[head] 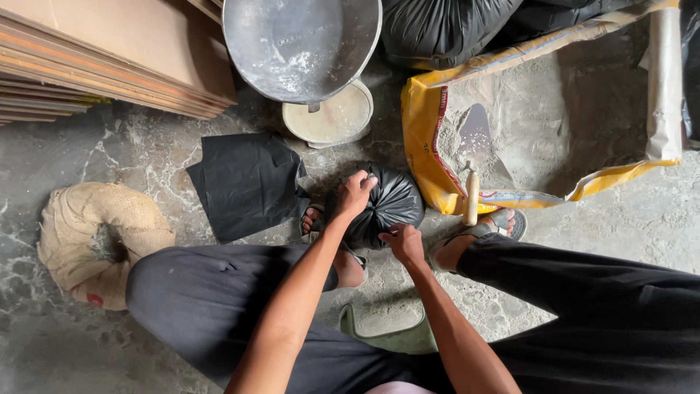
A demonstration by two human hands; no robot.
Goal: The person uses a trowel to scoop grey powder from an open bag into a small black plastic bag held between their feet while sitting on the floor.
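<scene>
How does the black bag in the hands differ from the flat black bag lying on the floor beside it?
The black bag in the hands is full, rounded and gathered at its neck; the flat black bag is empty and spread on the floor. The left hand and right hand grip the full one; nothing touches the flat one. Both are thin black plastic.

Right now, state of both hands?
Left hand: closed, gripping the gathered top of the filled black plastic bag.
Right hand: closed on the same bag's near edge.
</scene>
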